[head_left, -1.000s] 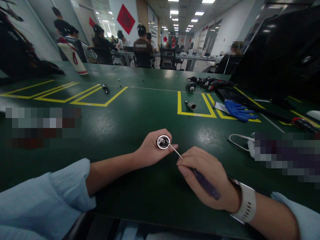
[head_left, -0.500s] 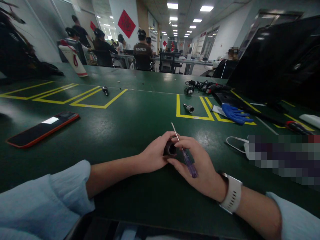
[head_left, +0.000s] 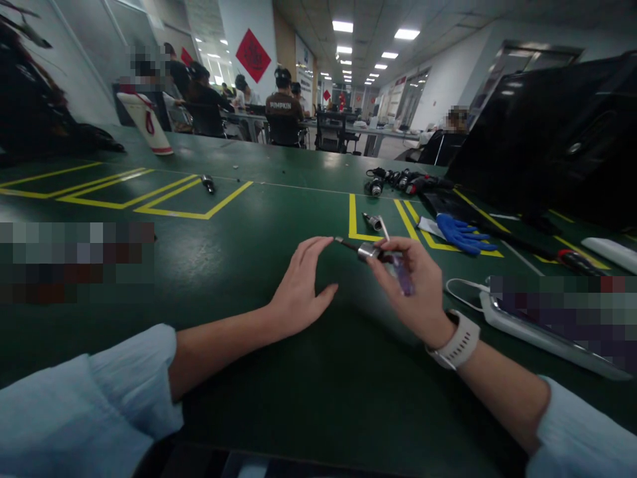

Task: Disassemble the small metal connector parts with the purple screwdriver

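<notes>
My right hand (head_left: 421,285) is closed on a screwdriver (head_left: 404,277) with a translucent purple handle, its shaft pointing up and away. Between the thumb and fingers of the same hand is a cylindrical metal connector (head_left: 367,251), lying sideways with its thin dark end toward the left. My left hand (head_left: 298,289) is open, thumb spread from the fingers. Its fingertips are close to the thin end; whether they touch it I cannot tell. A similar metal connector (head_left: 373,222) lies behind my right hand, within a yellow-taped outline on the green table (head_left: 223,392).
A blue glove (head_left: 462,234) and a bundle of black cables (head_left: 398,179) lie at the back right. Another small metal part (head_left: 208,185) is at the back left, near a tall cup (head_left: 146,123). A white-edged device (head_left: 552,342) lies right of my wrist.
My left hand has opened and come off the dark round part it was holding. My right hand has moved up and right, now with the metal connector as well as the screwdriver.
</notes>
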The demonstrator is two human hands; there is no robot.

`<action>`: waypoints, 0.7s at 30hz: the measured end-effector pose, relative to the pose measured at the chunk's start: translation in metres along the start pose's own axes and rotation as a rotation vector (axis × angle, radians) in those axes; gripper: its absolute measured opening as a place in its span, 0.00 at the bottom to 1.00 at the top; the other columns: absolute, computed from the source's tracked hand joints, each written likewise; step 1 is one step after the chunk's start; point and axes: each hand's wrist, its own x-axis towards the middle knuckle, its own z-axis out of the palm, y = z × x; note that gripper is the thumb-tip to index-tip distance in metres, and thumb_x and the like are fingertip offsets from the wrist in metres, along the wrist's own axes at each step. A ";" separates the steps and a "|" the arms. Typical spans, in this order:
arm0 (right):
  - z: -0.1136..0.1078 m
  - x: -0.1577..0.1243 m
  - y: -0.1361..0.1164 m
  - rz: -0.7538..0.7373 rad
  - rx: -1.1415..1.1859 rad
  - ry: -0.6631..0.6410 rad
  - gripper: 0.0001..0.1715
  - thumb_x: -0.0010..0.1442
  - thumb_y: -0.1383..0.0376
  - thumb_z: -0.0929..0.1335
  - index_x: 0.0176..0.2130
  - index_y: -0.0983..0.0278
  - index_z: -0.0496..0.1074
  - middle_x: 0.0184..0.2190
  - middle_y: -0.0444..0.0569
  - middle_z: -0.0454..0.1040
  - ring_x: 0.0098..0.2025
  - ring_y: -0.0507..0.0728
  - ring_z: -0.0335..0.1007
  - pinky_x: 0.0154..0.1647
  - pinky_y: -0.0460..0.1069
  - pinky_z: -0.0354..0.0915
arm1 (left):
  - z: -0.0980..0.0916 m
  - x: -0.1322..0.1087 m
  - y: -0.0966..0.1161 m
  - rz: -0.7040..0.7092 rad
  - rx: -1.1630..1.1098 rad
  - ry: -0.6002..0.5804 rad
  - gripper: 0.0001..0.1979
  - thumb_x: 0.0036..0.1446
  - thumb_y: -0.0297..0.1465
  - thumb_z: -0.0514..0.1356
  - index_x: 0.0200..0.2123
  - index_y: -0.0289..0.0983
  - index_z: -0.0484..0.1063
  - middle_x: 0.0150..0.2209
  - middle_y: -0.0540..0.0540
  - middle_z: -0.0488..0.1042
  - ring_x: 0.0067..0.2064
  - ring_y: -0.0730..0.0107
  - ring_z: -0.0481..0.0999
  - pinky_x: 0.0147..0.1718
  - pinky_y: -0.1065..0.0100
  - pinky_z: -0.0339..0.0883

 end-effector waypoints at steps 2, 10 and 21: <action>0.000 0.020 0.019 0.119 -0.036 0.169 0.12 0.53 0.66 0.71 0.39 0.64 0.67 0.35 0.47 0.71 0.34 0.54 0.69 0.36 0.52 0.67 | 0.000 0.000 0.002 -0.019 -0.029 -0.098 0.34 0.54 0.28 0.58 0.61 0.42 0.46 0.59 0.40 0.55 0.57 0.57 0.63 0.54 0.52 0.63; 0.008 0.075 0.100 0.415 -0.166 0.455 0.15 0.63 0.61 0.64 0.48 0.65 0.68 0.48 0.52 0.69 0.45 0.58 0.70 0.45 0.56 0.68 | -0.007 -0.004 0.014 0.106 0.055 -0.409 0.28 0.56 0.29 0.57 0.60 0.43 0.53 0.58 0.41 0.60 0.53 0.57 0.67 0.49 0.55 0.66; 0.024 0.089 0.121 0.558 -0.285 0.371 0.18 0.63 0.61 0.65 0.51 0.65 0.66 0.50 0.53 0.69 0.46 0.58 0.70 0.45 0.57 0.68 | -0.010 -0.001 0.018 0.173 0.159 -0.502 0.22 0.58 0.28 0.55 0.57 0.36 0.57 0.55 0.41 0.65 0.54 0.61 0.66 0.52 0.59 0.63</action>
